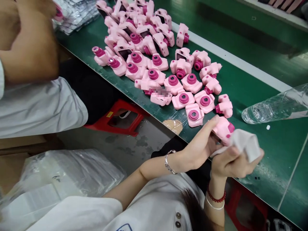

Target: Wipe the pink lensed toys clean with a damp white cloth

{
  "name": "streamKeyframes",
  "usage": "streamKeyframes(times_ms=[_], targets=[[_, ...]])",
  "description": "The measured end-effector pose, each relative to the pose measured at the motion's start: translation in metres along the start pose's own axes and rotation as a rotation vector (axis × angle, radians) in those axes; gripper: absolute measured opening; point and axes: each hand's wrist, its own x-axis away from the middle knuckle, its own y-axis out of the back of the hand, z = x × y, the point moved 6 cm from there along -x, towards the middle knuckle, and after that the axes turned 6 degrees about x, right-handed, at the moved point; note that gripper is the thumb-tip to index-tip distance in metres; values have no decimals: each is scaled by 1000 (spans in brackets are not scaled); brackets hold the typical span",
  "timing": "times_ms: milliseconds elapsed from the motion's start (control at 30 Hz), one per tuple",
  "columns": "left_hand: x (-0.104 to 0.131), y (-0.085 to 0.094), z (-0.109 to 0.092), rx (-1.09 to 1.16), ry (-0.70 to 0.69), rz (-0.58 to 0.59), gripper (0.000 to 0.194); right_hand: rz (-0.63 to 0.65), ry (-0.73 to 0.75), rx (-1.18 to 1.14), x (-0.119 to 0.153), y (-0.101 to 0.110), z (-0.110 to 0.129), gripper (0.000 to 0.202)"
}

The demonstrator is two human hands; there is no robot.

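My left hand (198,149), with a silver bracelet at the wrist, is closed around a pink toy camera (223,130) with darker pink parts. In my right hand (237,162) there is a bunched white cloth (247,144), which lies against the camera's near side. Part of that camera is hidden behind the cloth and my fingers. Just left of my hands, a pink toy camera (194,115) rests on the green table with its lens facing up. Another pink camera (225,106) lies on its side beyond my left hand.
A large group of pink toy cameras (156,61) covers the green table (269,150) toward the far left. A clear plastic bottle (269,109) lies at the right. Another person's arm (31,41) is at upper left, near silvery bags (79,16). Red stools (120,118) stand below.
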Motion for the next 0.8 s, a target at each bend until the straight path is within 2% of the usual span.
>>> streamKeyframes(times_ms=[67,133,200,267,333,467,567,667,733,800], targets=[[5,8,5,-168,-80,71,58,-37,-308,30,-8,-1,-19,47],[8,15,7,-301,-124,128,70,103,-568,-50,-11,-7,-32,53],[9,19,3,-396,-191,155,74,285,-667,-167,-11,-11,-35,57],[10,20,-7,-503,-292,157,76,382,-664,-233,-10,-9,-33,57],[12,18,-13,-592,-332,175,78,410,-609,-265,-8,-7,-30,55],[11,19,-1,-517,-98,210,74,399,-425,-224,-7,-9,-26,45],[6,23,8,-421,39,111,61,397,-156,-124,-10,-10,-15,33],[-1,26,6,-335,38,-1,56,481,100,-124,-11,-9,-4,22],[-4,27,3,-268,19,-48,52,537,228,-221,-11,-4,3,18],[-5,24,2,-232,42,-46,55,625,285,-412,-7,4,8,20]])
